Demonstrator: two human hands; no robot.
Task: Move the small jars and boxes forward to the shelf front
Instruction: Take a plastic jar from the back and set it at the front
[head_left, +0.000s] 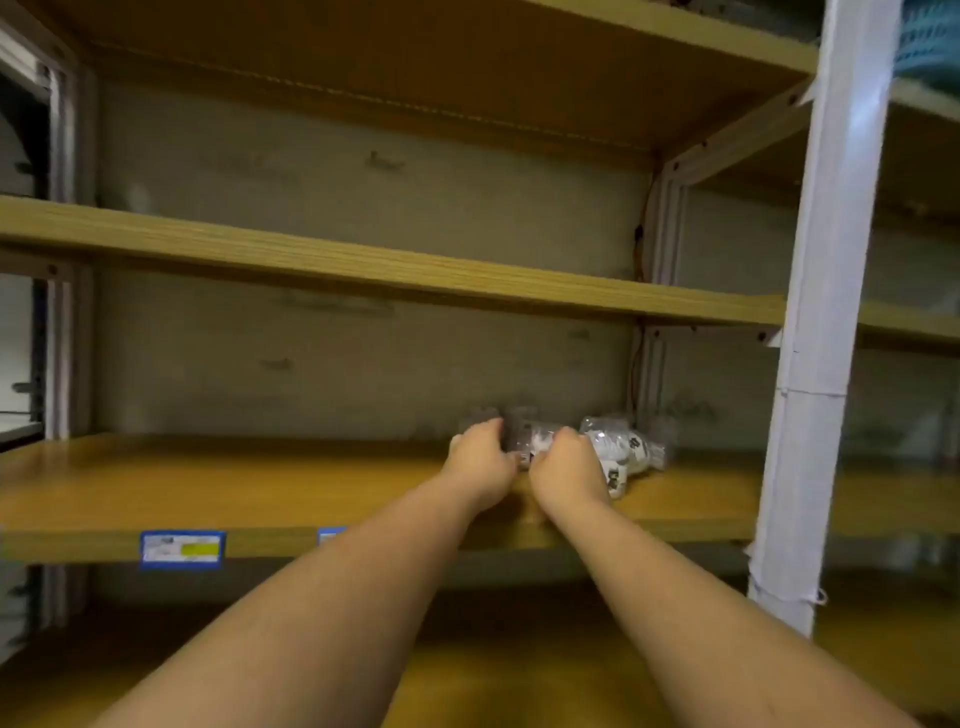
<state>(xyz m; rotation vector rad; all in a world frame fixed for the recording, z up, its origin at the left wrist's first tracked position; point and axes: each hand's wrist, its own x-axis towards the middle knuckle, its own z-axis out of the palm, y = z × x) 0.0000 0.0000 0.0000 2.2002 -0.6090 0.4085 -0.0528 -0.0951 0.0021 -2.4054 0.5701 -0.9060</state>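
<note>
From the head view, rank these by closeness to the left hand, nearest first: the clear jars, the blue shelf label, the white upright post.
1. Clear jars: at the left hand's fingertips, just to its right at the shelf back.
2. Blue shelf label: lower left, on the shelf's front edge.
3. White upright post: far right.

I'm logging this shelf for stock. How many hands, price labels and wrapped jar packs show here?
Hands: 2, left hand and right hand, both at the jars.
Price labels: 2, full label, half-hidden label.
Wrapped jar packs: blurred, at least 1.
Total: at least 5.
</note>
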